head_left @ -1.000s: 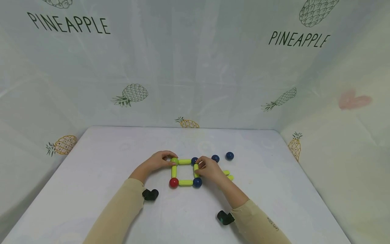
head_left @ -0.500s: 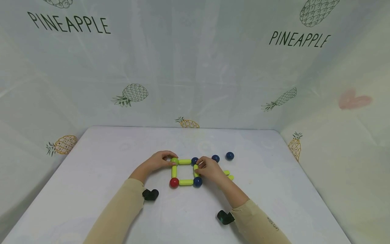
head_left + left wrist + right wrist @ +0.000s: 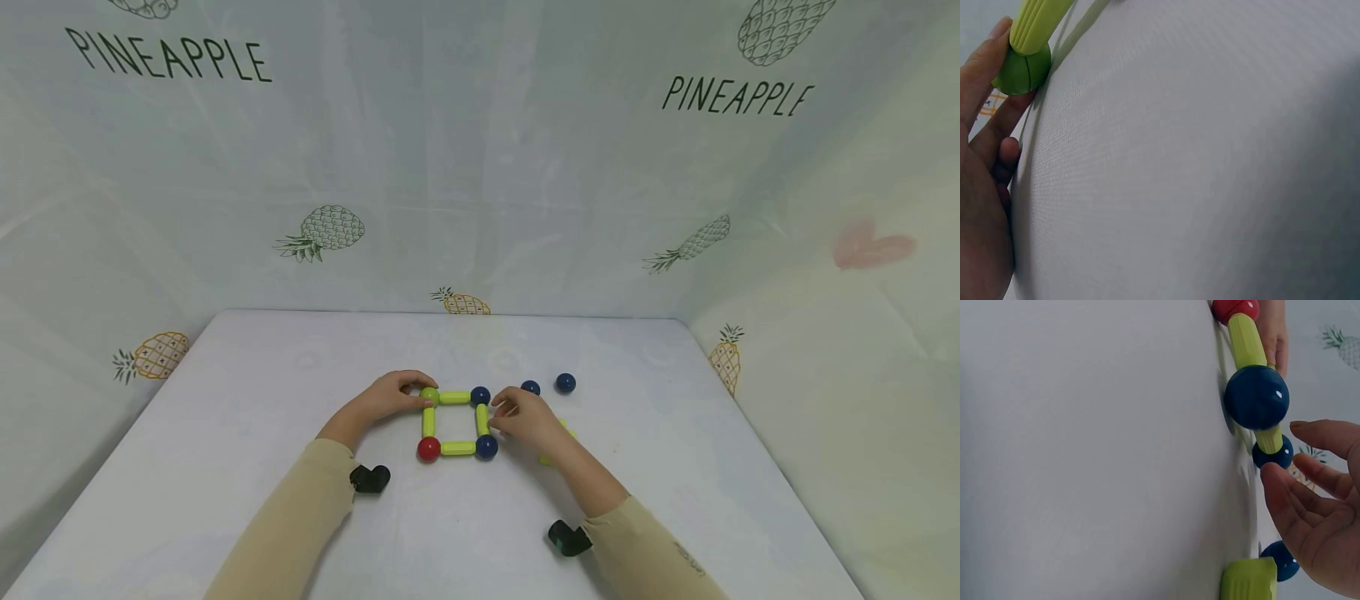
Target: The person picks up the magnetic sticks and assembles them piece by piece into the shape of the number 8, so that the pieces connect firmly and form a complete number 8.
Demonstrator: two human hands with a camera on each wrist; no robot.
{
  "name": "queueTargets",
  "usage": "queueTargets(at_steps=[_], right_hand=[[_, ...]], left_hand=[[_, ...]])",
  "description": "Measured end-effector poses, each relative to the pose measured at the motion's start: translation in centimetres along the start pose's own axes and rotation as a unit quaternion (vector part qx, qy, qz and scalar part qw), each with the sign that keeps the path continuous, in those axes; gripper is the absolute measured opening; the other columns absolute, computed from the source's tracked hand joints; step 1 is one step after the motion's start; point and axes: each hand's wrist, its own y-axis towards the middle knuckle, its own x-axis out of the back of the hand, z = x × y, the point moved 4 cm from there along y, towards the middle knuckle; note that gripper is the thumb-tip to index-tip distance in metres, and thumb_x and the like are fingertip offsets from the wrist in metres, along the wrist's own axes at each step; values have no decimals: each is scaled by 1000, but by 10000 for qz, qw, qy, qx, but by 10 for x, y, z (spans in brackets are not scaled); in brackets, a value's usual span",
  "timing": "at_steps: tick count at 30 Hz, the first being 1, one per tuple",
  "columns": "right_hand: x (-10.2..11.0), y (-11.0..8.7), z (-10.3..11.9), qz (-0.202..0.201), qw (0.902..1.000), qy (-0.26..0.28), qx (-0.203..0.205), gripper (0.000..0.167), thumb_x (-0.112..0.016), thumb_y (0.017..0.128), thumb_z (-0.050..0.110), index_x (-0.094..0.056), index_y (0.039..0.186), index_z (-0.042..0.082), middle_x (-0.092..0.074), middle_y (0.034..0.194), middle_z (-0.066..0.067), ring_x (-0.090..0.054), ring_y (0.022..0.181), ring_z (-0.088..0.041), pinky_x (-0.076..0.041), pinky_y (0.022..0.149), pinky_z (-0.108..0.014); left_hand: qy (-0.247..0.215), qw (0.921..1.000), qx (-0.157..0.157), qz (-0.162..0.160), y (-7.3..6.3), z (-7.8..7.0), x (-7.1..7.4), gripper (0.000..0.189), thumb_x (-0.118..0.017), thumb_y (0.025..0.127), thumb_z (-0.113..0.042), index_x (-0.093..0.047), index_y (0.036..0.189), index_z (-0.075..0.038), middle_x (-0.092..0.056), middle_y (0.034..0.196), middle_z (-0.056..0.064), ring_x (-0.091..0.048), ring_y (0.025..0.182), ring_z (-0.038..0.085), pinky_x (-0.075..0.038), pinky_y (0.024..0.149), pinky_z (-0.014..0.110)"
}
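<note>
Four-sided and flat on the table, a frame of yellow-green magnetic rods joins a green ball (image 3: 430, 397), a red ball (image 3: 429, 449), a far blue ball (image 3: 480, 396) and a near blue ball (image 3: 486, 447). My left hand (image 3: 392, 395) pinches the green ball at the far left corner, thumb and fingers on either side of it in the left wrist view. Just right of the frame's right rod (image 3: 482, 419), my right hand (image 3: 525, 417) is held with fingers loosely bent and parted, nothing between them. In the right wrist view a gap shows between thumb and fingers.
Two loose blue balls lie beyond my right hand, one (image 3: 566, 383) farther right and one (image 3: 530, 388) partly hidden by it. A loose yellow-green rod (image 3: 1249, 579) lies by my right wrist. Black wrist cameras (image 3: 371, 479) stick out from both sleeves.
My right hand has let go of the right rod and drawn slightly right. The loose rods by my right wrist show in different spots. My left hand stays put.
</note>
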Motion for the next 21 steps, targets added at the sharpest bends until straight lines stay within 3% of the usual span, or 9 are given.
queueTargets(at_steps=[7, 21], right_hand=[[12, -11, -6, 72, 9999, -52, 104, 27, -74, 87, 15, -64, 111, 9, -62, 89, 2, -60, 81, -15, -50, 69, -32], [31, -33, -15, 135, 9982, -378, 444, 29, -78, 83, 9, -66, 109, 8, -61, 84, 6, -55, 76, -15, -47, 68, -30]], left_hand=[[-21, 10000, -15, 63, -1, -1, 0, 32, -76, 86, -30, -69, 116, -21, -61, 121, -1, -47, 103, 22, -38, 92, 40], [-94, 9999, 6, 135, -3, -3, 1, 33, -76, 86, -30, -69, 117, -22, -59, 125, 1, -47, 108, 23, -37, 99, 44]])
